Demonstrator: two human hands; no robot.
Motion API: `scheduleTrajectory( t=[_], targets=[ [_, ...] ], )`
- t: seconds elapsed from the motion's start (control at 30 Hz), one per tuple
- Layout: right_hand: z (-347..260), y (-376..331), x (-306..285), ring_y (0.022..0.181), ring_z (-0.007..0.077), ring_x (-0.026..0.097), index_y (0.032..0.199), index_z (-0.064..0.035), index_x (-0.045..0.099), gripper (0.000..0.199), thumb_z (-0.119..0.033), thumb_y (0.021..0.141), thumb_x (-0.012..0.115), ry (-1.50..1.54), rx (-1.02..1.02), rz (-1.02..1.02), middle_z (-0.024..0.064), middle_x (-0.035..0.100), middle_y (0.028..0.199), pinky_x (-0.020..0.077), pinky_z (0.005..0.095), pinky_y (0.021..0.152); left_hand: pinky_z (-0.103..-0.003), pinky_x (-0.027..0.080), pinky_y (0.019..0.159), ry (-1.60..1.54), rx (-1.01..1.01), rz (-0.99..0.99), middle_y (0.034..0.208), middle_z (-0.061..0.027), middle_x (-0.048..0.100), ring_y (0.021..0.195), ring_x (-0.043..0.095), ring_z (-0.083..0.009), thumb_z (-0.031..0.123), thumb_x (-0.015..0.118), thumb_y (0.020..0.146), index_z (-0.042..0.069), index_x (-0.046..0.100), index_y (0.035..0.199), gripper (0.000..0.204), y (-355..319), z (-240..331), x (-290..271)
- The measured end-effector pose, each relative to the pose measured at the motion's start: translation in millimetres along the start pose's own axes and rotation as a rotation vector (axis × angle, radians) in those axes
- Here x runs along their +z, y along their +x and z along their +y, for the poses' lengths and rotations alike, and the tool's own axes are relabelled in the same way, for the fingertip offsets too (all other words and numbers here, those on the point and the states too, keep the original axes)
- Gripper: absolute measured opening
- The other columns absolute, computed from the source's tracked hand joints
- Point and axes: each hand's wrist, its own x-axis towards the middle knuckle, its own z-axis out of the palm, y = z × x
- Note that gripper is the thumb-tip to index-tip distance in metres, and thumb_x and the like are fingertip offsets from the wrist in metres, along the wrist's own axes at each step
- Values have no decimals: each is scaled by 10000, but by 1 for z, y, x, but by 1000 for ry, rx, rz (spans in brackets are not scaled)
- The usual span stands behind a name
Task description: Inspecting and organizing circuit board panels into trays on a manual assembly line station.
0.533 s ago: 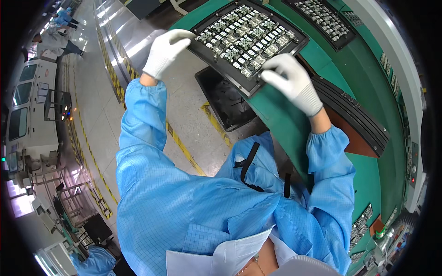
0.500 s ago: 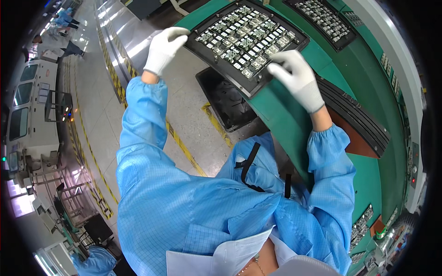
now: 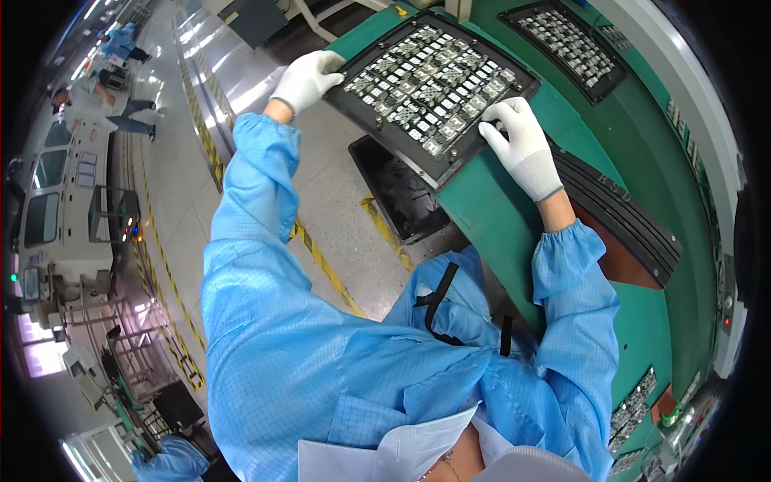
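A black tray [image 3: 369, 128] with rows of small circuit boards [image 3: 434, 80] lies on the green bench top, turned at an angle. My left hand [image 3: 305, 83], in a white glove, is at the tray's left corner with thumb and fingers closed on its edge. At the opposite edge, on the right, my gloved right hand [image 3: 522, 149] has its fingers curled and its thumb against the rim. The undersides of both grips are hidden.
A second loaded black tray [image 3: 562, 48] stands farther right. Beside my right wrist is a slatted black and brown rack [image 3: 618, 209]. A black bin [image 3: 393, 193] sits below the bench [image 3: 474, 193]. More circuit boards [image 3: 634, 410] lie at lower right. People are far left.
My left hand has closed in on the tray's left corner. My right hand, blurred over the boards before, has come to the tray's right edge. The whole view has shifted slightly.
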Motion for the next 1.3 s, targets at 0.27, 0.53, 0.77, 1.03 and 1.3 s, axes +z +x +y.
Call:
scheduleTrajectory(
  t=[0.27, 0.53, 0.77, 1.03, 1.3],
  targets=[
    [34, 33, -7, 976, 353, 664, 1184, -68, 668, 268, -180, 940, 664, -428, 96, 284, 178, 634, 1078, 545, 436, 872, -365, 507, 1020, 155, 137, -175, 1266, -182, 713, 1147, 686, -277, 395, 695, 949, -21, 660, 1313, 554, 53, 10, -17],
    [31, 40, -1, 950, 391, 642, 1068, -73, 646, 163, -166, 935, 659, -489, 156, 203, 179, 608, 1026, 538, 480, 836, -426, 536, 924, 343, -12, -116, 1071, -208, 742, 1014, 704, -375, 564, 669, 926, 28, 747, 1134, 581, 93, 32, 22],
    [24, 45, 10, 929, 396, 632, 986, -62, 575, 120, -177, 977, 607, -608, 180, 288, 191, 582, 992, 554, 504, 784, -439, 544, 904, 564, -81, -118, 1051, -200, 743, 1011, 708, -360, 566, 677, 899, 53, 755, 1052, 541, 107, 47, 31],
    [32, 44, 16, 880, 384, 628, 976, -56, 564, 117, -161, 966, 614, -657, 150, 401, 182, 581, 971, 562, 492, 747, -429, 539, 949, 599, -129, -193, 1163, -209, 732, 1080, 702, -358, 548, 674, 909, 31, 709, 1215, 601, 152, 60, 39],
    [22, 41, 15, 933, 361, 629, 989, -55, 571, 126, -166, 956, 622, -660, 232, 316, 163, 581, 1016, 577, 471, 781, -451, 523, 1021, 513, 89, -47, 1308, -125, 690, 1188, 656, -343, 473, 641, 956, 155, 662, 1354, 511, 183, 61, 71]
  ],
)
